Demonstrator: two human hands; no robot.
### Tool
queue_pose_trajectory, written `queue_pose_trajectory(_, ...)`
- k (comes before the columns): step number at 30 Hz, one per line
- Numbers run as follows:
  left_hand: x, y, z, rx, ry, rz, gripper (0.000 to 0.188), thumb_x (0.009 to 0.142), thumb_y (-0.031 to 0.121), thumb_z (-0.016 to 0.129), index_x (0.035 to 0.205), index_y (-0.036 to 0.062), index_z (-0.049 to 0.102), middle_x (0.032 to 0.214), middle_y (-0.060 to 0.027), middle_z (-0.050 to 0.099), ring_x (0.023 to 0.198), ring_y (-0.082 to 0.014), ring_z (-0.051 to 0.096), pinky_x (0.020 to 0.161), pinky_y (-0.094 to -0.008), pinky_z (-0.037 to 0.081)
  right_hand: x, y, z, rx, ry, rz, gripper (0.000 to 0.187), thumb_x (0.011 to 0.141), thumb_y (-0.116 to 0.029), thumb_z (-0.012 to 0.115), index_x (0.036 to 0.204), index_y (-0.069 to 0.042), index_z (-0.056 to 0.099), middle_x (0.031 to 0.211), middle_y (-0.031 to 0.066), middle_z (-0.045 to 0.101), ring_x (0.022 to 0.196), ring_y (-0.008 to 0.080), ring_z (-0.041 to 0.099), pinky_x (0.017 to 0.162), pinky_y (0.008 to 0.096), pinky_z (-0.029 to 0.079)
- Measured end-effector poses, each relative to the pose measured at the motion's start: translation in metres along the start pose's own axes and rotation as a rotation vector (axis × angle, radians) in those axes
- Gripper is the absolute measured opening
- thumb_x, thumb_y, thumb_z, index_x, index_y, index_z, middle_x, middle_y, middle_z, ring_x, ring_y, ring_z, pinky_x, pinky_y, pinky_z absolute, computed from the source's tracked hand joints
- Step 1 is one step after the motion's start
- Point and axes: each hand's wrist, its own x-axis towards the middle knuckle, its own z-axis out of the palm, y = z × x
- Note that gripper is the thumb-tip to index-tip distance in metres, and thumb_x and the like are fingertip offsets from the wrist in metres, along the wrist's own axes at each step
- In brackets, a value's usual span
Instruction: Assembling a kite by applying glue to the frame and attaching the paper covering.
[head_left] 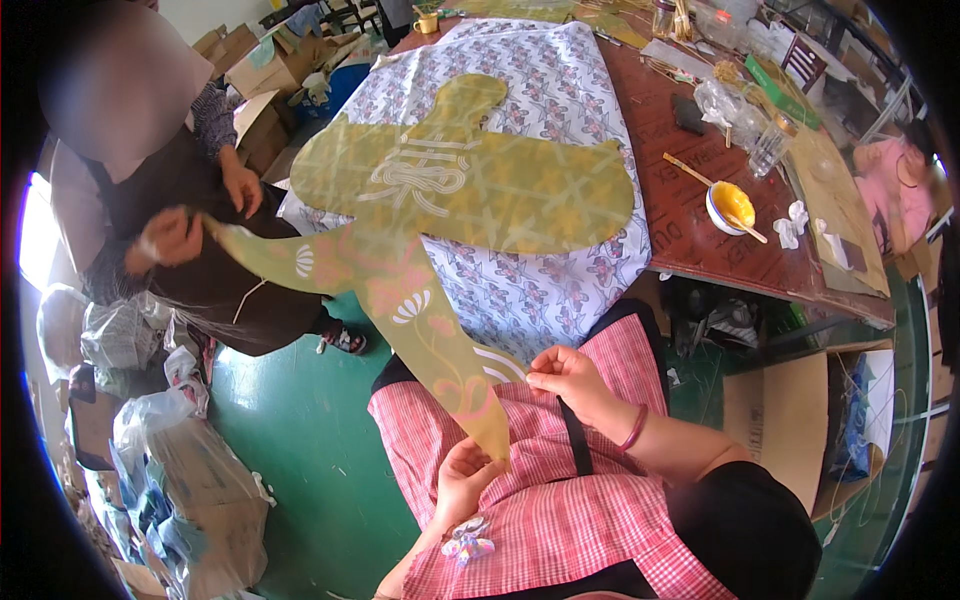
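Observation:
A large olive-yellow sheet [530,185], shaped like a swallow kite with rounded head, wide wings and forked tail, lies partly on the table. White line patterns and pink flowers are painted on it. Its tail hangs over the table's near edge, above my lap. My left hand [468,478] pinches the pointed tip of the nearer tail fork. On that fork's right edge, beside white stripes, the fingers of my right hand [572,382] are closed. A co-worker's hand [172,240] at the left holds the other fork's tip; their second hand hangs nearby.
Patterned white cloth [590,90] covers part of the red-brown table [690,240]. A bowl of yellow paste [732,207] with a wooden stick stands right, near a glass jar [772,145] and crumpled tissues [791,226]. Plastic bags [190,470] lie left; an open cardboard box [775,420] stands lower right.

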Motion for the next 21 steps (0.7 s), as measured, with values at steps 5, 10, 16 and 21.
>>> queue_pose_trajectory(5, 0.001, 0.008, 0.005, 0.028, -0.065, -0.001, 0.042, 0.076, -0.01, 0.064, 0.115, -0.0005, 0.053, 0.098, -0.009, 0.063, 0.088, -0.0167, 0.062, 0.08, -0.0288, 0.051, 0.005, -0.044, -0.006, -0.626, -0.192, -0.204, 0.013, 0.08, -0.007, 0.067, 0.088, -0.002, 0.057, 0.077, 0.0016, 0.061, 0.07, 0.0078, 0.057, 0.065, 0.0223, 0.048)
queue_pose_trajectory(10, 0.006, 0.001, -0.003, -0.022, -0.19, -0.007, 0.043, 0.079, -0.01, 0.061, 0.118, 0.0025, 0.052, 0.104, -0.008, 0.062, 0.093, -0.0149, 0.06, 0.083, -0.0276, 0.049, 0.011, -0.122, 0.021, -0.981, -0.544, -0.227, 0.008, 0.077, -0.006, 0.064, 0.079, -0.001, 0.059, 0.072, 0.0048, 0.063, 0.065, 0.0125, 0.06, 0.062, 0.0262, 0.048)
queue_pose_trajectory(16, 0.004, 0.006, -0.001, -0.006, -0.186, -0.008, 0.045, 0.081, -0.01, 0.059, 0.123, 0.0032, 0.05, 0.108, -0.0076, 0.06, 0.096, -0.0141, 0.058, 0.085, -0.0263, 0.048, 0.107, -0.187, 0.051, -0.277, -0.55, -0.202, 0.022, 0.083, -0.011, 0.059, 0.103, -0.001, 0.063, 0.094, 0.0074, 0.067, 0.079, 0.0131, 0.064, 0.066, 0.0257, 0.052)
queue_pose_trajectory(21, 0.01, 0.007, 0.005, -0.013, -0.187, -0.019, 0.043, 0.082, -0.01, 0.059, 0.122, 0.0012, 0.05, 0.104, -0.0059, 0.06, 0.093, -0.0128, 0.057, 0.084, -0.0247, 0.047, 0.246, -0.227, 0.001, 0.523, 0.253, -0.48, 0.02, 0.081, -0.003, 0.056, 0.101, 0.001, 0.055, 0.105, 0.0132, 0.059, 0.093, 0.0216, 0.06, 0.08, 0.0341, 0.052)
